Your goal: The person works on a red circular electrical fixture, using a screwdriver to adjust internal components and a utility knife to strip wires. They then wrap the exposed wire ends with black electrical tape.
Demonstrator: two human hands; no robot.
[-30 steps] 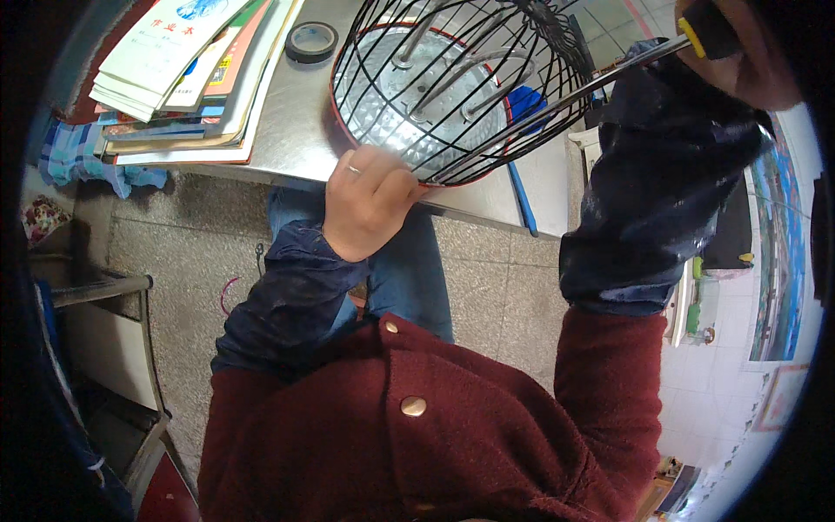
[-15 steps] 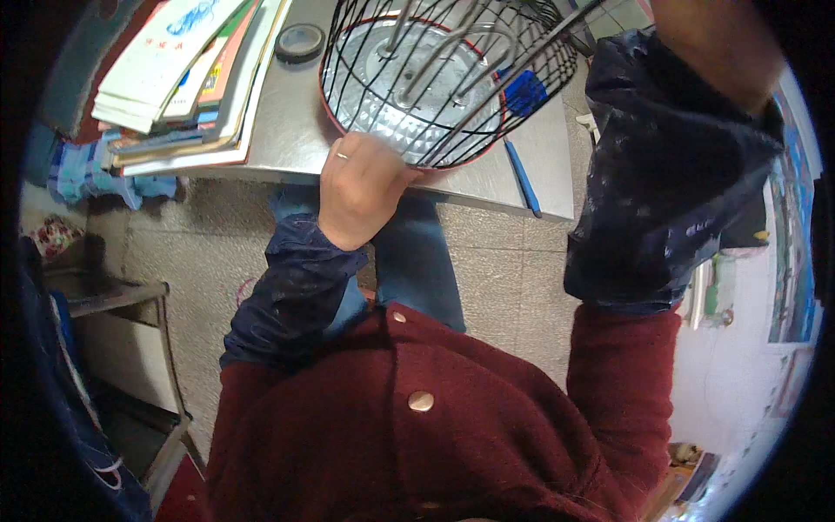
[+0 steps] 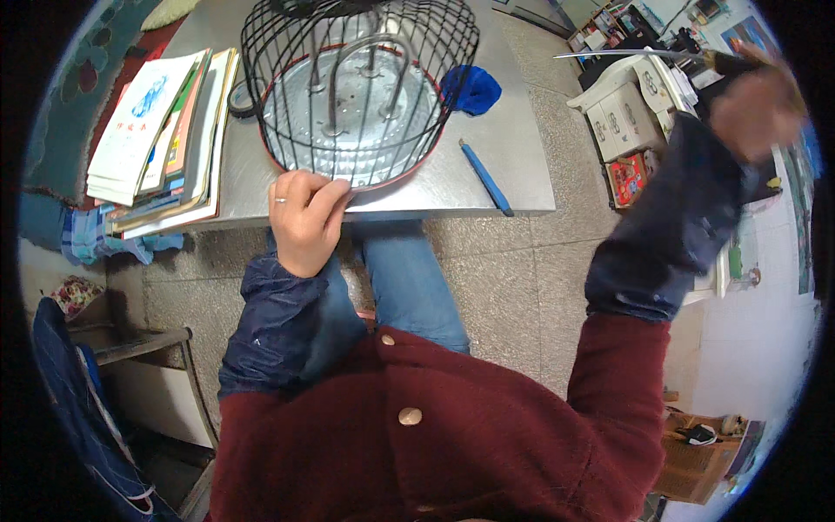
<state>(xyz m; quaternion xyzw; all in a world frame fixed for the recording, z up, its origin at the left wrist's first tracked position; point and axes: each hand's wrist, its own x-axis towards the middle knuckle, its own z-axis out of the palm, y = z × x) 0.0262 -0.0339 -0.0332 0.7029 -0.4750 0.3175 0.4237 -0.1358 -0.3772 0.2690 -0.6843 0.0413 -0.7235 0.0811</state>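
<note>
So, working on a caged heater [image 3: 383,109], sitting upright near the front edge of the table [image 3: 517,178]. Can count as in place: the red-rimmed silver dish [image 3: 355,155], the bent rods [image 3: 332,100] rising from it, and the black cage [image 3: 339,9] over both. Can't spot any heater part set aside, so reading it as mostly whole. Can't confirm the cage as fixed or merely resting on the dish; can't make out any fastener either.

Pinching the dish's near edge with the left hand [image 3: 304,222], thumb set against bunched fingers, probably to steady it. Gripping what looks like a screwdriver [image 3: 626,53] in the right hand [image 3: 757,109], apparently with fingers wrapped round the handle; too blurred to tell them apart. Holding it well off to the right, shaft pointing back toward the heater but touching nothing.

So not turning any screw right now. Would call it unfinished, given the tool in hand and the dish held. Near the end if closing up, barely begun if opening up; can't say which. Probably leaves the cage fastening to sort.

Lying unused: cutter [image 3: 485,176] right of the dish, tape [image 3: 240,100] left, beside the books [image 3: 156,130].
</note>
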